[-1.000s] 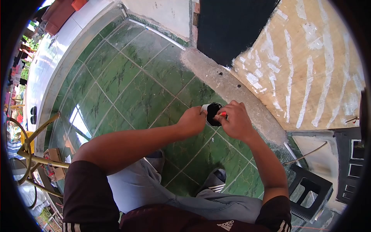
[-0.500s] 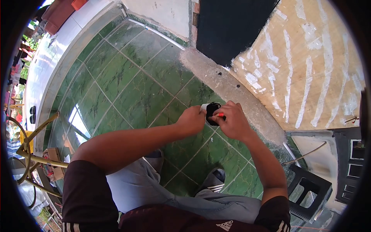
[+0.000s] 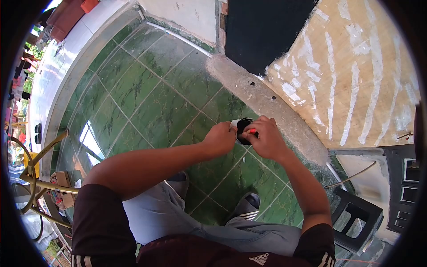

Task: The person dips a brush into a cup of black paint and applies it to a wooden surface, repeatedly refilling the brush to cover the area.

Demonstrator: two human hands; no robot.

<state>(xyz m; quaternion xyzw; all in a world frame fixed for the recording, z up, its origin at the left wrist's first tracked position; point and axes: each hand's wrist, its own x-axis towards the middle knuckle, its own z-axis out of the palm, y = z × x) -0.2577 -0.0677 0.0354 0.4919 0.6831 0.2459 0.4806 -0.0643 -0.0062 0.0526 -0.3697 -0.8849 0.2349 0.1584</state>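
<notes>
My left hand is closed on the side of a small white cup whose inside is covered in black paint. Over the cup's right side, my right hand grips a paintbrush by its red handle. The brush's bristles are hidden down in the cup and behind my fingers. Both hands are held above the green tiled floor, between my body and the wooden panel.
A plywood panel with white filler streaks stands ahead on the right, partly painted black. A rough concrete strip runs below it. A black plastic stool is at lower right, a gold-coloured metal frame at left.
The red handle and my right fingers have shifted very slightly upward at the cup. My left hand and the cup stay in place.
</notes>
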